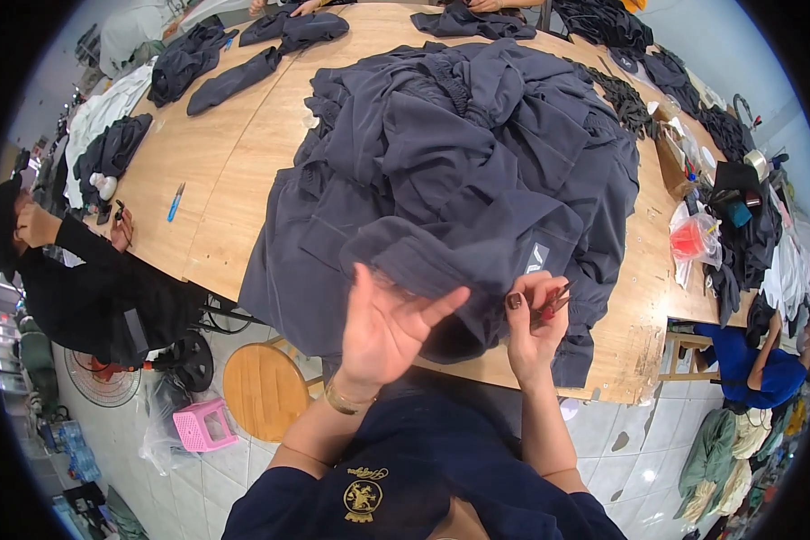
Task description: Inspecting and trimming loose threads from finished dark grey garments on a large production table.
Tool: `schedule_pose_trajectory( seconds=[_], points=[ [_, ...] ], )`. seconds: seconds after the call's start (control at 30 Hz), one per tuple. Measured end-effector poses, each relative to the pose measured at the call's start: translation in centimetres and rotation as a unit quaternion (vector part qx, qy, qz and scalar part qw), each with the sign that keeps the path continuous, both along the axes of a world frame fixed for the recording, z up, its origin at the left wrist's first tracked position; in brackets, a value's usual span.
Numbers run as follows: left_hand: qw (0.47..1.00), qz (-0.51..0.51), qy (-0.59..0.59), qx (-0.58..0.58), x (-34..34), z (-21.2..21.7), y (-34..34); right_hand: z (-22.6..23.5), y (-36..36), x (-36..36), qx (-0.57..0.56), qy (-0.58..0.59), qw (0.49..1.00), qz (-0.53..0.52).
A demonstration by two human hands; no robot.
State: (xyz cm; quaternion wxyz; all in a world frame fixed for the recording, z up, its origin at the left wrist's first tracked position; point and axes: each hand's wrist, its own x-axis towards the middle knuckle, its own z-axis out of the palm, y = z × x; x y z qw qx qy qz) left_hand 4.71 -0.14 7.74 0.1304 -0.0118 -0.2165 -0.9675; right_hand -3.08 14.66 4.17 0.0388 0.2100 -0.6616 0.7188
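Observation:
A big heap of dark grey garments [459, 135] covers the middle of the table in front of me. My left hand [382, 333] is at its near edge, palm up and fingers spread, with a blurred fold of grey cloth over some of them. To its right, my right hand [535, 328] is closed on small thread snips [553, 304] with red on them. Just above the right hand, a white label patch [536, 258] shows on the grey cloth. Where the left fingertips meet the cloth is partly hidden.
A blue pen-like tool [176, 202] lies on the wooden table [234, 175]. At the left stands a co-worker in black [90, 288]; another in blue [765, 364] sits at the right. A wooden stool [265, 389] and pink stool [204, 425] stand below. A red cup [690, 238] is on the right.

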Motion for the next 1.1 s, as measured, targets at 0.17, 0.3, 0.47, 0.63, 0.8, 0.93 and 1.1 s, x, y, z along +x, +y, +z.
schedule_pose_trajectory(
  seconds=[0.17, 0.3, 0.47, 0.63, 0.8, 0.93, 1.1],
  points=[
    [0.993, 0.016, -0.108, -0.052, -1.2, -3.0, 0.8, 1.6, -1.2, 0.2, 0.002, -0.004, 1.000, 0.024],
    [0.983, 0.042, -0.159, -0.076, -1.0, -4.9, 2.9, 0.4, -1.8, 0.4, 0.080, -0.048, 0.994, 0.053],
    [0.978, 0.068, -0.167, -0.101, -1.1, -5.4, 3.7, -1.3, -1.7, 0.7, 0.056, -0.085, 0.993, 0.059],
    [0.976, 0.075, -0.193, -0.066, -1.4, -5.9, 2.9, 0.1, 0.2, 1.2, -0.079, -0.158, 0.962, 0.207],
    [0.976, 0.065, -0.209, -0.005, -1.9, -5.8, 1.9, -0.1, 2.4, 0.9, -0.154, -0.198, 0.941, 0.227],
    [0.976, 0.048, -0.213, 0.025, -1.9, -5.7, 1.5, -0.3, 3.5, -0.1, -0.168, -0.256, 0.924, 0.227],
    [0.976, 0.038, -0.214, 0.006, -1.9, -5.6, 2.3, -1.3, -0.3, -0.1, -0.022, -0.083, 0.989, 0.121]
  ],
)
